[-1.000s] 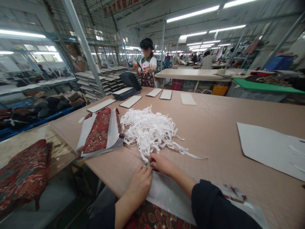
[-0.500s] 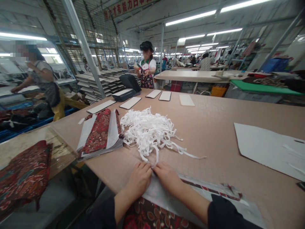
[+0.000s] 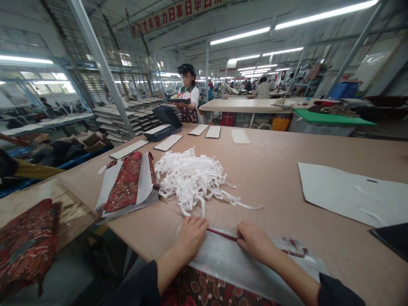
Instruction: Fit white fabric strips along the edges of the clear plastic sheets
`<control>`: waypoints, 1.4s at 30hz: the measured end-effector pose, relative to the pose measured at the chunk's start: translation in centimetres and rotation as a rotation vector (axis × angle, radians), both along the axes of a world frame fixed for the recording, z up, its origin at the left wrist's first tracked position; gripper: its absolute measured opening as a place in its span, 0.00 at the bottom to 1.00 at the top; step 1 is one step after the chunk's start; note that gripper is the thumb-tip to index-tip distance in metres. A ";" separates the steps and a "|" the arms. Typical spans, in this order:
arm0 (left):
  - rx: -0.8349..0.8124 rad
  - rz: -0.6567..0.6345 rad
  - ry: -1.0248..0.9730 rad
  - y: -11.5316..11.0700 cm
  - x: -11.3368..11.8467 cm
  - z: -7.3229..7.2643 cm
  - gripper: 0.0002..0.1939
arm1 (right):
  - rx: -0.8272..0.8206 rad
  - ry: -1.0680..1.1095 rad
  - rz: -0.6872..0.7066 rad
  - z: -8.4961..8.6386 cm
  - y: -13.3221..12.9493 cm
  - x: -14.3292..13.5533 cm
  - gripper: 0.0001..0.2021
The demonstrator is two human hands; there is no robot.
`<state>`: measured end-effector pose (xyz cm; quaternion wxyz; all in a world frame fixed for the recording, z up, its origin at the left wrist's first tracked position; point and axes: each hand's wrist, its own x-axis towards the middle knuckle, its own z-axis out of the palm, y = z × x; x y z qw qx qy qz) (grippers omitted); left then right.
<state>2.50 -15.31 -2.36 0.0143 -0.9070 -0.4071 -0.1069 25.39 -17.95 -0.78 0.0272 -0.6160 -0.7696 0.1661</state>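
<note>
Across the table's near edge lies a floral-print fabric piece with its grey-white backing folded upward and a thin dark-red edge showing. My left hand is closed on the far edge of this fabric, fingers together and pressed down. Farther right along the same edge, my right hand is curled in a pinch on the fabric. Its fingertips are partly hidden. Just beyond my left hand is a loose heap of white tape strips.
A stack of floral fabric pieces lies left of the heap. White panels are spread along the far side. A large white board lies at right, near a dark flat object. Another person stands beyond the table.
My right hand has slid right along the fabric edge, away from my left hand, uncovering the dark-red edge between them. The view has shifted slightly right. The person at far left has mostly left view.
</note>
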 end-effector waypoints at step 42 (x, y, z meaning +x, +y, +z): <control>-0.118 -0.171 0.060 -0.9 6.2 -0.1 0.16 | 0.156 0.014 0.008 -2.4 -2.5 2.6 0.08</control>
